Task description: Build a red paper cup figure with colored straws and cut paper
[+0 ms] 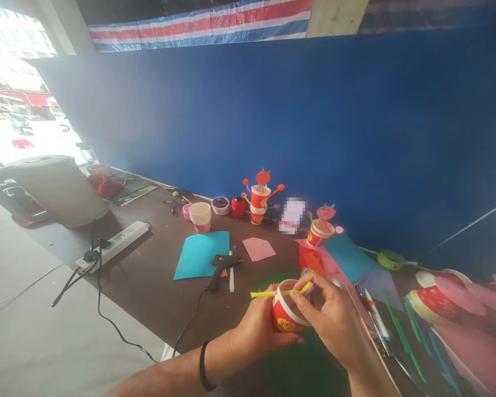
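Near the front of the table, my left hand (254, 325) is wrapped round a red and white paper cup (288, 317) with a gold print, tilted so its mouth shows. A yellow straw (262, 294) crosses the cup's mouth and sticks out to the left. Thumb and fingers of my right hand (326, 309) pinch the yellow straw at the rim. A purple straw (313, 286) shows beside those fingertips. Beyond the hands lies a black glue gun (221, 267) next to a white marker (231, 273). How the straws meet the cup inside is hidden.
Finished cup figures (261, 193) stand by the blue partition (273, 110), another cup figure (320, 231) at right. Stacked cups (200, 215), blue paper (196, 256) and pink paper (259, 249) lie beyond. A power strip (119, 242) and kettle (62, 187) are left; pens and straws (400, 325) right.
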Demonstrator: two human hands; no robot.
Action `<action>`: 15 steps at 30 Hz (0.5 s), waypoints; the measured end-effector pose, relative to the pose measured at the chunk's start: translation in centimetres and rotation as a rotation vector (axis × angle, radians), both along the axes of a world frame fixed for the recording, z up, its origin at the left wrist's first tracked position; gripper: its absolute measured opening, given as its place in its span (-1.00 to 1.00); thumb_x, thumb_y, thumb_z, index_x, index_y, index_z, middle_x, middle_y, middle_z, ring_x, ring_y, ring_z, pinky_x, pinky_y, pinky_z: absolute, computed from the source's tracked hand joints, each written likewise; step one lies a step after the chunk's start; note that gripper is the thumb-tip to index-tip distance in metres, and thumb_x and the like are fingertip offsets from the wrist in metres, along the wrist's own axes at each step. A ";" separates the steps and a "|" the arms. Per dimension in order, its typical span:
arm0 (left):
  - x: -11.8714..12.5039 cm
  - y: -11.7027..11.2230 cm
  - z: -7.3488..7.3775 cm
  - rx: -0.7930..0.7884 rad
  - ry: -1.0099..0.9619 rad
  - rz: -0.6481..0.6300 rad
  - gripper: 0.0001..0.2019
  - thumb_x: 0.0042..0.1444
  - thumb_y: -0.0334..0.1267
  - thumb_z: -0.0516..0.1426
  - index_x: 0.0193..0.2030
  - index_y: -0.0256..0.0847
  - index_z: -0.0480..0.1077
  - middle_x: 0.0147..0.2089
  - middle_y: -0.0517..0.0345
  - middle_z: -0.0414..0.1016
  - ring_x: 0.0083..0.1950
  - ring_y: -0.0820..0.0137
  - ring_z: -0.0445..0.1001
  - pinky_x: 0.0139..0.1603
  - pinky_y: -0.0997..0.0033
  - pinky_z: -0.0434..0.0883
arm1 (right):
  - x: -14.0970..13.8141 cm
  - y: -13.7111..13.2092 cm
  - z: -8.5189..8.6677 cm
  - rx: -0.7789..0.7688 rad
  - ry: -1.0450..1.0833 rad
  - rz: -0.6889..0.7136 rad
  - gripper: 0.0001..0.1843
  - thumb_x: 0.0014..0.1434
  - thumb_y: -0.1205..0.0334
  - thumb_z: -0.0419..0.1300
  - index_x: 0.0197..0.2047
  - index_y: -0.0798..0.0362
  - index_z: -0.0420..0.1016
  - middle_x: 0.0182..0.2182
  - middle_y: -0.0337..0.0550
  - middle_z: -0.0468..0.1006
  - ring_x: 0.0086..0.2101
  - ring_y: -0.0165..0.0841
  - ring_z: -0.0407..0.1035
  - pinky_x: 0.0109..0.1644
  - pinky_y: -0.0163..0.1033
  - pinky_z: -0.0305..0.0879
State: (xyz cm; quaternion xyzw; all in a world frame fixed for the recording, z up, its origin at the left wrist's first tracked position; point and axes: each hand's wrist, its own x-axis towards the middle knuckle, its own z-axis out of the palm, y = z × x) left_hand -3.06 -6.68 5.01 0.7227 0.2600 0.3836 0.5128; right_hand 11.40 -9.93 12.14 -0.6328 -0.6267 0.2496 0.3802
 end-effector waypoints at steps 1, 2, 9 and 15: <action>-0.1 0.0 -0.1 0.022 0.006 -0.003 -0.28 -0.24 -0.12 0.35 0.14 -0.13 0.29 0.04 0.02 0.40 0.02 0.17 0.39 0.09 0.25 0.32 | 0.0 0.0 0.0 0.001 0.018 0.004 -0.90 0.11 0.19 0.13 -0.41 -0.01 0.32 -0.45 -0.26 0.49 -0.38 -0.32 0.40 -0.25 -0.25 0.28; -0.1 0.0 -0.3 0.036 0.010 -0.008 -0.28 -0.24 -0.13 0.35 0.13 -0.13 0.30 0.05 0.01 0.39 0.03 0.17 0.38 0.11 0.24 0.31 | 0.0 0.1 0.0 0.001 0.035 0.009 -0.90 0.11 0.18 0.13 -0.40 -0.01 0.32 -0.45 -0.26 0.50 -0.37 -0.32 0.40 -0.24 -0.25 0.28; -0.2 0.0 -0.5 -0.017 -0.027 -0.060 -0.35 -0.21 -0.02 0.32 0.06 -0.21 0.35 0.08 -0.04 0.37 0.02 0.17 0.38 0.07 0.28 0.33 | 0.1 0.1 0.3 -0.021 0.026 0.040 -0.87 0.13 0.13 0.13 -0.36 -0.01 0.40 -0.40 -0.24 0.52 -0.34 -0.31 0.42 -0.22 -0.24 0.30; -0.3 -0.1 0.5 0.046 0.000 -0.034 -0.32 -0.25 -0.05 0.35 0.08 -0.13 0.34 0.09 0.04 0.37 0.00 0.21 0.41 0.06 0.31 0.34 | 0.2 -0.1 0.0 -0.003 -0.018 0.060 -0.88 0.13 0.15 0.14 -0.38 -0.04 0.45 -0.34 -0.21 0.52 -0.28 -0.28 0.42 -0.16 -0.22 0.31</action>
